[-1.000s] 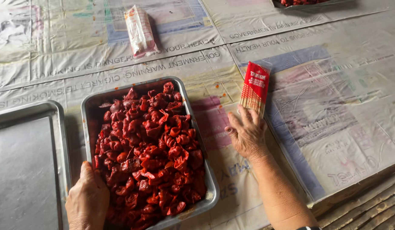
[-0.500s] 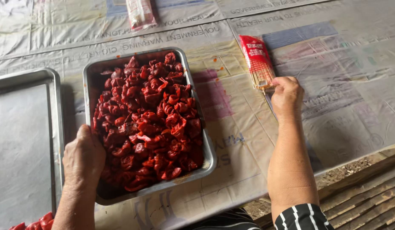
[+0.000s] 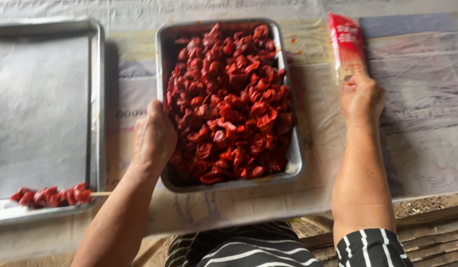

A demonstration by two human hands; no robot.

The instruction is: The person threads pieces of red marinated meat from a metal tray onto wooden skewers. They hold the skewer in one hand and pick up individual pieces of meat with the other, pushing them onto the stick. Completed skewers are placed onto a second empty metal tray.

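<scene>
While one finished skewer [image 3: 53,195] lies at seven o'clock on the side tray [image 3: 96,99], the meat tray [image 3: 294,163] remains heaped, left hand [image 3: 152,138] clasping its rim, right hand [image 3: 362,96] closed on the stick packet [image 3: 345,44] at two o'clock.

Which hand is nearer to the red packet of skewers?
Right. The right hand touches the lower end of the red packet of skewers; the left hand is across the meat tray.

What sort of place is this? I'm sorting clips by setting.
Probably a makeshift food-prep table for skewered meat. A metal tray of red marinated pieces, a finished skewer on a second tray, and a red packet of sticks sit on plastic sheeting over rough planks.
</scene>
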